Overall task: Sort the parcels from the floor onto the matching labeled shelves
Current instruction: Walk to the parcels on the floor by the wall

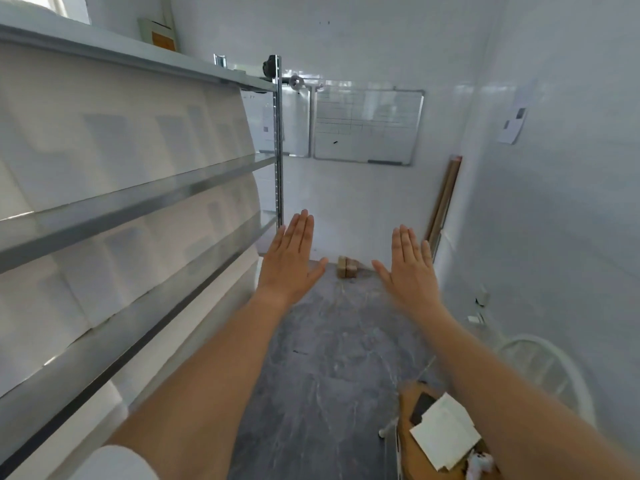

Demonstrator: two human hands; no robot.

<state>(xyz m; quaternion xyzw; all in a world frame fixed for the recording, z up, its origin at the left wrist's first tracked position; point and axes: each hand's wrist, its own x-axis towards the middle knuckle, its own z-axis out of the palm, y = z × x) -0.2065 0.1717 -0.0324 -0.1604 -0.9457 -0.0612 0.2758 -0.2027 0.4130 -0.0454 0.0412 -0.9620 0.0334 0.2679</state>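
Note:
Both arms reach straight out over the grey floor. My left hand [292, 259] is flat with straight fingers and holds nothing. My right hand [408, 268] is likewise flat and empty, thumb spread toward the left hand. Between them, far off by the back wall, a few small brown parcels [347, 267] lie on the floor. A metal shelf rack [145, 199] runs along the left, its tiers filled with rows of white parcels [114, 150]. Any shelf labels are too blurred to read.
A whiteboard [367, 124] hangs on the back wall. Brown cardboard tubes [445, 199] lean in the right corner. At lower right stands a white chair [550, 368] and a brown box [415, 445] with white paper and a dark phone on top.

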